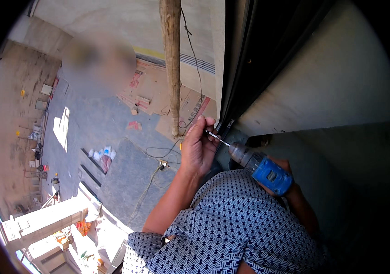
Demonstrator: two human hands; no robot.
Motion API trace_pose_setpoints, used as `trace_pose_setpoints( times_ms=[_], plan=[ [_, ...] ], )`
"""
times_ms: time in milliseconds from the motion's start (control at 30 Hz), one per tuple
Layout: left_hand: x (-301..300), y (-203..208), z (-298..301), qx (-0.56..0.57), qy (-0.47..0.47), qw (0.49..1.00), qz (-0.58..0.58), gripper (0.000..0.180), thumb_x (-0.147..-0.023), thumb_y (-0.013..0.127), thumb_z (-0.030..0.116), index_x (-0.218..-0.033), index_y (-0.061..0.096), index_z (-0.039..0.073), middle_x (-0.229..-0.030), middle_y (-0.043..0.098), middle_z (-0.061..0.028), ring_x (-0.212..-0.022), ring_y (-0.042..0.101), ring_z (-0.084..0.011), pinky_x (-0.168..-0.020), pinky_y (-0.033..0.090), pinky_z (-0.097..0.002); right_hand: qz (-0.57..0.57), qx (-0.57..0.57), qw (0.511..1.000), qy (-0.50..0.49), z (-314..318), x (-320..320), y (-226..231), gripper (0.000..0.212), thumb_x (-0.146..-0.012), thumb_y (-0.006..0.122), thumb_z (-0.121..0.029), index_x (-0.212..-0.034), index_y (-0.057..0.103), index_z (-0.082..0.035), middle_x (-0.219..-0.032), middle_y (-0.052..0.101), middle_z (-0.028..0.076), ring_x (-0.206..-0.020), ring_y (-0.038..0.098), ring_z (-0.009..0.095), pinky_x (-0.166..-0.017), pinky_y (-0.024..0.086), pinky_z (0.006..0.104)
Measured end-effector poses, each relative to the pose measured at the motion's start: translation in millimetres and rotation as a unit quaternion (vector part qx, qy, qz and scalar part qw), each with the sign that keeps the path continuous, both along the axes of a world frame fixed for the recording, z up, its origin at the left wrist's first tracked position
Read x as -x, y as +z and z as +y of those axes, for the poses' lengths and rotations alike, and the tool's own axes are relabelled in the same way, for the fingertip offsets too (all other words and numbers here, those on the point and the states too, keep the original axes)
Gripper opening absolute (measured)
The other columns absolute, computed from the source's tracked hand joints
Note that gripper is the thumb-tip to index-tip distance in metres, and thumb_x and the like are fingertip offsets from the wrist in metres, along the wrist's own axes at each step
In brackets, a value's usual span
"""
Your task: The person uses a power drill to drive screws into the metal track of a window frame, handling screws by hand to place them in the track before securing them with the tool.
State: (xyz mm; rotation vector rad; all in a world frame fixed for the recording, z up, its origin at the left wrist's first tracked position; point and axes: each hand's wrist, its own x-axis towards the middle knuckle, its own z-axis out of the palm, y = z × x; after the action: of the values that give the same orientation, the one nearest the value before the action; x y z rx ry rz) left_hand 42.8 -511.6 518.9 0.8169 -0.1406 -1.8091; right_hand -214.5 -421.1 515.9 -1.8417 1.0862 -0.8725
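Note:
A blue and grey cordless drill is in my right hand, which is wrapped round its grip and partly hidden behind the drill's body. From its chuck a long thin bit points up and left toward my left hand. The fingers of that hand are bent together around the bit's tip. Whatever they pinch there, if anything, is too small to make out. Close beyond my fingertips runs a dark metal frame.
A wooden pole stands just ahead of my left hand. Cables and a small socket block lie on the grey floor. Flattened cardboard is spread farther off, beside a blurred patch. A pale wall rises at right.

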Motion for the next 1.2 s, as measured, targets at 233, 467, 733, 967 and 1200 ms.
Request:
trace_pose_setpoints(
  times_ms=[233, 467, 733, 967, 1200],
  plan=[
    [4, -2, -2, -0.012, 0.006, 1.000, 0.010, 0.026, -0.103, 0.058, 0.031, -0.098, 0.063, 0.006, -0.079, 0.053, 0.0006, -0.071, 0.049, -0.0128, -0.069, 0.043, -0.0297, -0.001, -0.018, 1.000, -0.014, 0, -3, 9, 0.034, -0.072, 0.078, -0.023, -0.095, 0.063, -0.003, -0.078, 0.066, 0.009, -0.066, 0.069, 0.023, -0.061, 0.055, 0.0344],
    [3, -3, -1, -0.010, 0.009, 1.000, 0.014, 0.027, -0.103, 0.059, 0.031, -0.099, 0.065, 0.005, -0.078, 0.055, 0.0005, -0.070, 0.049, -0.0129, -0.069, 0.043, -0.0294, -0.009, -0.004, 1.000, -0.015, 0, -5, 11, 0.029, -0.066, 0.084, -0.011, -0.080, 0.060, -0.005, -0.078, 0.065, 0.011, -0.062, 0.067, 0.023, -0.057, 0.054, 0.0324],
    [2, -6, 1, -0.009, 0.013, 0.999, 0.027, 0.028, -0.103, 0.058, 0.032, -0.100, 0.067, 0.006, -0.081, 0.059, 0.0000, -0.068, 0.050, -0.0123, -0.067, 0.044, -0.0279, -0.015, -0.015, 0.999, -0.025, 1, -6, 11, 0.029, -0.065, 0.084, -0.011, -0.079, 0.060, -0.005, -0.078, 0.065, 0.010, -0.063, 0.067, 0.023, -0.057, 0.054, 0.0322],
    [4, -1, 3, 0.021, 0.002, 0.999, 0.050, 0.030, -0.103, 0.060, 0.035, -0.102, 0.068, 0.006, -0.086, 0.061, 0.0003, -0.070, 0.051, -0.0104, -0.068, 0.047, -0.0258, -0.026, 0.009, 0.999, -0.037, 4, -8, 7, 0.027, -0.066, 0.083, -0.012, -0.078, 0.059, -0.006, -0.075, 0.063, 0.009, -0.060, 0.066, 0.023, -0.056, 0.053, 0.0325],
    [8, 1, 3, 0.020, 0.016, 0.996, 0.084, 0.028, -0.101, 0.064, 0.033, -0.104, 0.068, 0.005, -0.086, 0.060, 0.0002, -0.070, 0.051, -0.0100, -0.068, 0.047, -0.0237, -0.025, 0.011, 0.999, -0.046, 6, -6, 1, 0.028, -0.067, 0.083, -0.014, -0.078, 0.058, -0.007, -0.073, 0.062, 0.008, -0.058, 0.065, 0.022, -0.055, 0.052, 0.0320]
  ],
)
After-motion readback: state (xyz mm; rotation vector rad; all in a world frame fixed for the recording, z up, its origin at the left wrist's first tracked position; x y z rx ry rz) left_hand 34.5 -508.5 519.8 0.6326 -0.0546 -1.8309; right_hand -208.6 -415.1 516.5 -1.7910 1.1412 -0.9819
